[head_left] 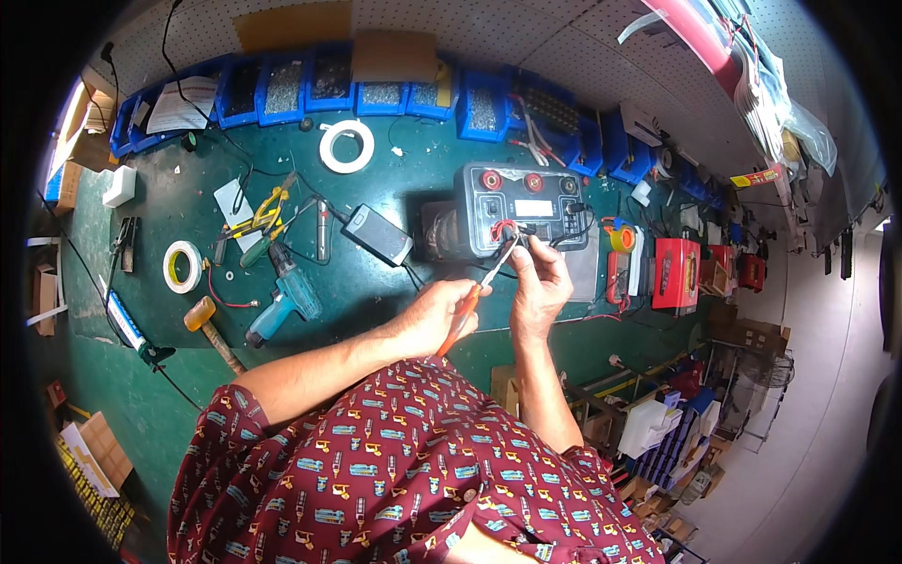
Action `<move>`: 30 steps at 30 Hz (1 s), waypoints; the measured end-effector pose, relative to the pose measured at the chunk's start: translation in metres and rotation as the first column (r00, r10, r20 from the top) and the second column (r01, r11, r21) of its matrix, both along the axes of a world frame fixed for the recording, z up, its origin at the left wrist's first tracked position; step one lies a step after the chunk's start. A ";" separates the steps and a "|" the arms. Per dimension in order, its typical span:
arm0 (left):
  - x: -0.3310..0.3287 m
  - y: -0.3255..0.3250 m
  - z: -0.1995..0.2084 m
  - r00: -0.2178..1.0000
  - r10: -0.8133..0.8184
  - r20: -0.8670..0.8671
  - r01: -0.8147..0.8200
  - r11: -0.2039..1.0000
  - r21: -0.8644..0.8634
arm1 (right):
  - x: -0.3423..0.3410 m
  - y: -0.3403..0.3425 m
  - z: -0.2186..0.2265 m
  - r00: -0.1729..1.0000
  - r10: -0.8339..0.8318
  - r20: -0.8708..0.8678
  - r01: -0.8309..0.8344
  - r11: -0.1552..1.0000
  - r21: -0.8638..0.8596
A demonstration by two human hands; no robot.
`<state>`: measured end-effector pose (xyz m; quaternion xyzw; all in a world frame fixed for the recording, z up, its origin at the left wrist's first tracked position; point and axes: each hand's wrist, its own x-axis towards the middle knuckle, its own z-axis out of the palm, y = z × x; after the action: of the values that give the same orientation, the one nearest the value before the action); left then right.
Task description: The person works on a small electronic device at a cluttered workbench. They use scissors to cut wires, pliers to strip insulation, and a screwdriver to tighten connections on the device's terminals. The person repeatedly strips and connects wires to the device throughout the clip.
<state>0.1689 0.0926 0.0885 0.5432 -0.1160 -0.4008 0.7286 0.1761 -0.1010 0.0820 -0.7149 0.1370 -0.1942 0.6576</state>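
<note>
My left hand (442,312) is wrapped round a pair of pliers (458,329) with orange handles. Its slim metal jaws point up and right, to the front of a dark plastic box (475,222). Red wires (501,227) and a dark lead come out of this box close to the jaw tips. Beside them, my right hand (542,284) is closed in a pinch at the box's near edge; what lies between the thumb and fingers is too small to make out. Red round terminals (534,182) line the far side of the box, above a white label.
Left of the box lie a black power adapter (378,235), a teal drill (285,296), a mallet (212,329) and two tape rolls (346,147). Blue bins (283,90) of small parts run along the back. Red metal boxes (676,273) stand to the right.
</note>
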 end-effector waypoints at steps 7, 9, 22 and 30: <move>0.027 0.017 0.001 0.989 -0.134 0.059 0.134 0.991 0.014 | 0.005 -0.009 0.003 0.996 0.094 -0.010 -0.093 0.995 0.035; 0.035 0.021 0.002 0.963 -0.183 0.196 0.170 0.982 0.080 | 0.004 -0.014 0.000 0.993 0.121 0.004 -0.121 0.992 0.040; 0.010 0.004 -0.003 1.000 -0.006 -0.010 0.005 0.999 -0.054 | 0.002 -0.008 -0.001 0.999 0.038 -0.030 -0.036 0.997 0.066; -0.013 -0.023 0.005 0.979 0.160 -0.126 -0.172 0.981 -0.087 | -0.001 0.023 -0.001 0.985 -0.167 0.040 0.158 0.974 0.164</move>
<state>0.1556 0.0694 0.0934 0.4903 -0.0461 -0.3638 0.7907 0.1755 -0.0779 0.0807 -0.6408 0.1927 -0.2547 0.6981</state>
